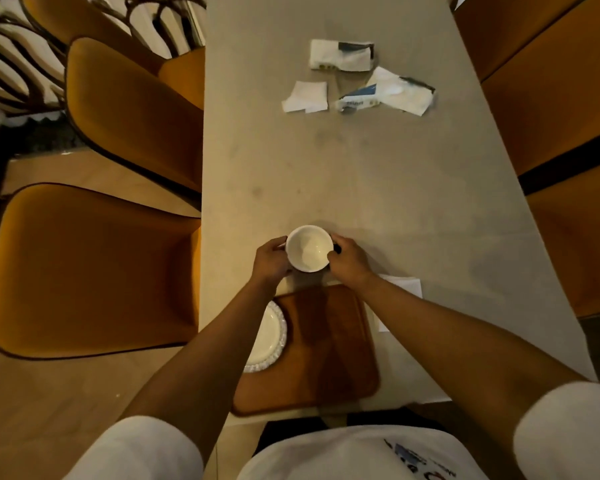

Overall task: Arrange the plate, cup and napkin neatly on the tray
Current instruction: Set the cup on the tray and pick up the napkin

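Observation:
A white cup (309, 248) is just beyond the far edge of the brown wooden tray (329, 358). My left hand (271, 259) grips its left side and my right hand (349, 259) grips its right side. Whether the cup rests on the table or is lifted, I cannot tell. A white plate (269, 336) with a ribbed rim lies at the tray's left edge, partly hidden by my left forearm. A white napkin (404, 285) lies on the table right of the tray, mostly covered by my right forearm.
The beige table (378, 188) carries two tissue packets (342, 55) (387, 93) and a loose white paper (307, 97) at its far end. Orange chairs (94, 268) stand along the left side, and more orange seating (551, 98) lines the right.

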